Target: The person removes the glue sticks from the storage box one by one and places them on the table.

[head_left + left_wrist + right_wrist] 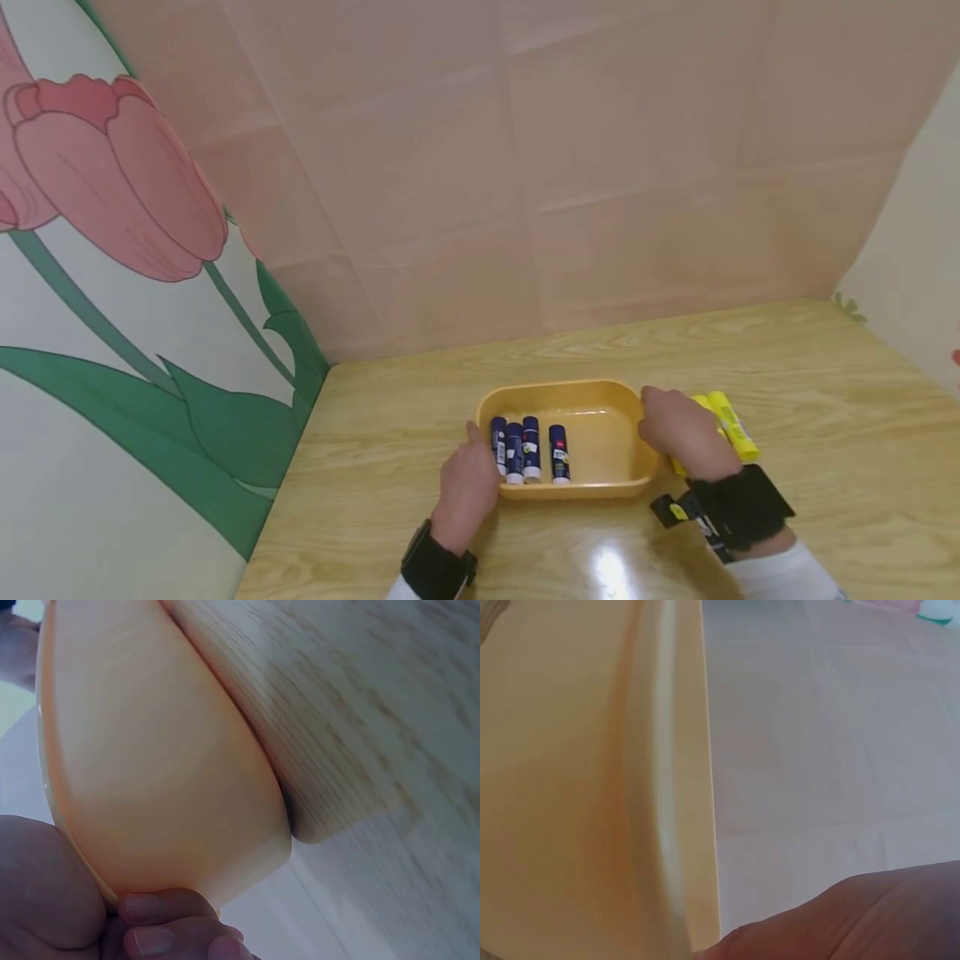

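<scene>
A yellow-orange plastic tray is in the middle of the wooden table in the head view, with several dark blue glue sticks lying in its left half. My left hand grips the tray's left end; in the left wrist view its curled fingers lie against the outer wall. At the opposite end, my right hand holds the rim, thumb on the edge. Most of the right fingers are hidden in the right wrist view, where only part of the hand shows beside the rim.
Yellow sticks lie on the table just beyond my right hand, partly covered by it. A pinkish sheet hangs behind the wooden table. At left stands a wall painted with tulips, and a pale wall borders the right.
</scene>
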The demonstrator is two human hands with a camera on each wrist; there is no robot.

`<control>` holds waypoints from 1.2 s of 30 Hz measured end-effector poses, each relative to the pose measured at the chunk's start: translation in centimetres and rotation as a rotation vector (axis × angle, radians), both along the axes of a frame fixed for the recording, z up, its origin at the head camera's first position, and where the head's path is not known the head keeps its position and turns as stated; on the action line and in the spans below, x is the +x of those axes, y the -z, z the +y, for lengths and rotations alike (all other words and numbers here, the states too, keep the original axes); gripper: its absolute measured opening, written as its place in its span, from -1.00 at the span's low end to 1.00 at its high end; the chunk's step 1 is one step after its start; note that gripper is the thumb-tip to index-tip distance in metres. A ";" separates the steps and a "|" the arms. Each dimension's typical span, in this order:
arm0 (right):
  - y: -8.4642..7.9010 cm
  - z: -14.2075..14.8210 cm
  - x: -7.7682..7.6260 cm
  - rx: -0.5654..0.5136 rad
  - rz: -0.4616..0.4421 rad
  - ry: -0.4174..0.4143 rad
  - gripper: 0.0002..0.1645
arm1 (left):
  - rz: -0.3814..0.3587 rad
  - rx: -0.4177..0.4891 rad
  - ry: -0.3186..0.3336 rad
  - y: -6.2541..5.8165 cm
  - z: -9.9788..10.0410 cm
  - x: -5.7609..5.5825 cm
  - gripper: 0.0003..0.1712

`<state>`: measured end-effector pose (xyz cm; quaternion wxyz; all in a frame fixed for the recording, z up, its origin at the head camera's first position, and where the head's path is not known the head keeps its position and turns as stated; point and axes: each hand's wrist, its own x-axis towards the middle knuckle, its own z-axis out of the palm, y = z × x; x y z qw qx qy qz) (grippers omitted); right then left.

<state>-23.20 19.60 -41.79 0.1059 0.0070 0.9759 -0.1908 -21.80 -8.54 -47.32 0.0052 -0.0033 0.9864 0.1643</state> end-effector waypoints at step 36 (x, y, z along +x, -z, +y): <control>3.0 -0.1 0.7 -0.010 0.349 -0.030 -0.85 | 0.320 -0.142 0.040 -1.6 1.4 0.1 -0.67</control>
